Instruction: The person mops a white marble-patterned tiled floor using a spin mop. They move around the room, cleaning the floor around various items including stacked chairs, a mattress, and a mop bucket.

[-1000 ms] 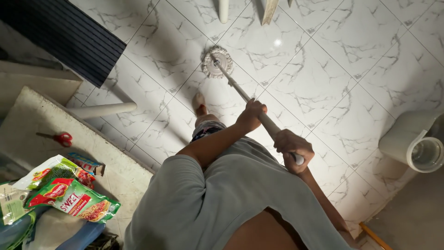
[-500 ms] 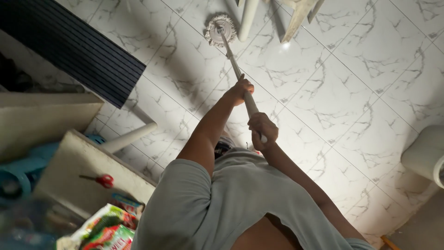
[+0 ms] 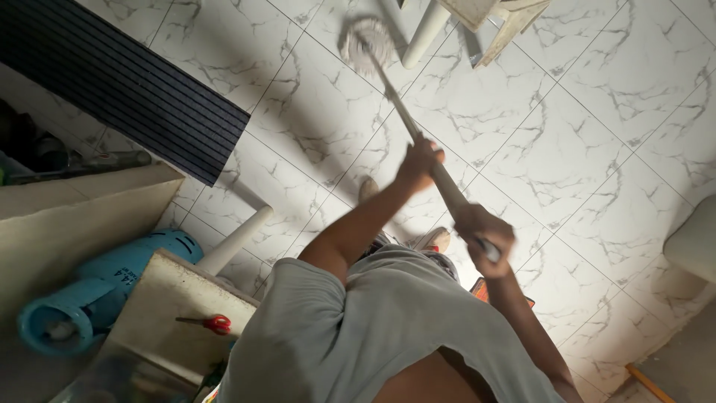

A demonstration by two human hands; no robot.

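Both my hands grip the long pale handle (image 3: 399,104) of a mop. My left hand (image 3: 419,162) holds it at mid-length and my right hand (image 3: 485,231) holds the near end. The round white mop head (image 3: 364,43) rests on the white marble-patterned floor tiles (image 3: 567,149) far ahead, close to the white legs of a plastic chair (image 3: 477,22). My grey shirt fills the lower middle, and my feet (image 3: 432,239) show just below my arms.
A dark ribbed mat (image 3: 127,82) lies at upper left. A small table (image 3: 175,310) with red-handled scissors (image 3: 209,323) stands at lower left, beside a blue gas cylinder (image 3: 97,287) lying on the floor. A white rounded fixture (image 3: 693,239) sits at the right edge.
The mop handle has swung slightly to the right and my hands have dropped lower in view. The view shifted, bringing in the blue cylinder and hiding the snack packets.
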